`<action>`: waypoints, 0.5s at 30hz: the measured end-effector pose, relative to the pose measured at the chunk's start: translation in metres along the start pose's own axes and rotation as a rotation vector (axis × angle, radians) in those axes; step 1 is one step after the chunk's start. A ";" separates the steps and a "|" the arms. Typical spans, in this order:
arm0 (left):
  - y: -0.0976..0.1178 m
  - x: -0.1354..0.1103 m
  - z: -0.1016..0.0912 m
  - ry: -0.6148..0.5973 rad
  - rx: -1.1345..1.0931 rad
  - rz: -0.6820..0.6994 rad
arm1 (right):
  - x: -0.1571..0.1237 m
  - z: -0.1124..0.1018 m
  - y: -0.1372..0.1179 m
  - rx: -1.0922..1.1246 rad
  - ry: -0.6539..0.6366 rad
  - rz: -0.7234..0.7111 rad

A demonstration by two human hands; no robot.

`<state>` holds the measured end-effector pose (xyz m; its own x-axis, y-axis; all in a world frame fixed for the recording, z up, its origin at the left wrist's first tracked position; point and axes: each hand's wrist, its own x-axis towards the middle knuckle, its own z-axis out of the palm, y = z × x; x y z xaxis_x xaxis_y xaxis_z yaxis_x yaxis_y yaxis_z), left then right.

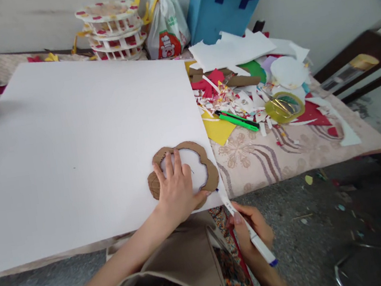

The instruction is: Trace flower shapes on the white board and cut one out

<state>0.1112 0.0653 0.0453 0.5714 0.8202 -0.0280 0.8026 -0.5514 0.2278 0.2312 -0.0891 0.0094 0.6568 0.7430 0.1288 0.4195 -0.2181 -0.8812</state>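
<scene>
A large white sheet (69,146) covers most of the table. On its near right corner lies a brown cardboard stencil (208,164) with a cloud-shaped hole. My left hand (177,188) lies flat on the stencil, fingers stretched out, pressing it to the sheet. My right hand (252,231) is closed round a white marker pen (246,228) with a blue end; its tip points at the stencil's lower right edge, near the sheet's corner.
Paper scraps (241,97), a green cutter knife (239,120), a tape roll (284,107) and white offcuts (233,48) clutter the table's right side. A tiered paper model (112,30), a plastic bag (166,27) and a blue bag (220,4) stand at the back. Brown cardboard (187,263) rests on my lap.
</scene>
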 end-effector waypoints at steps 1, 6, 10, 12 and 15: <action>0.000 0.000 0.000 -0.001 0.000 0.000 | 0.000 0.000 0.000 -0.004 0.004 -0.001; 0.001 0.000 -0.001 -0.016 0.014 -0.006 | -0.004 0.001 -0.001 -0.025 0.008 -0.002; 0.001 0.000 -0.001 -0.008 0.018 -0.004 | -0.009 0.003 0.002 -0.010 0.000 0.010; 0.000 0.000 0.000 0.003 0.017 0.001 | -0.012 0.004 0.004 0.003 -0.027 0.013; 0.000 0.000 0.001 0.014 0.017 0.006 | -0.014 0.005 0.009 0.026 -0.075 0.026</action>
<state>0.1110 0.0651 0.0440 0.5742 0.8186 -0.0130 0.8019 -0.5590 0.2109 0.2223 -0.0984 -0.0022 0.6180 0.7829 0.0718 0.3855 -0.2221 -0.8956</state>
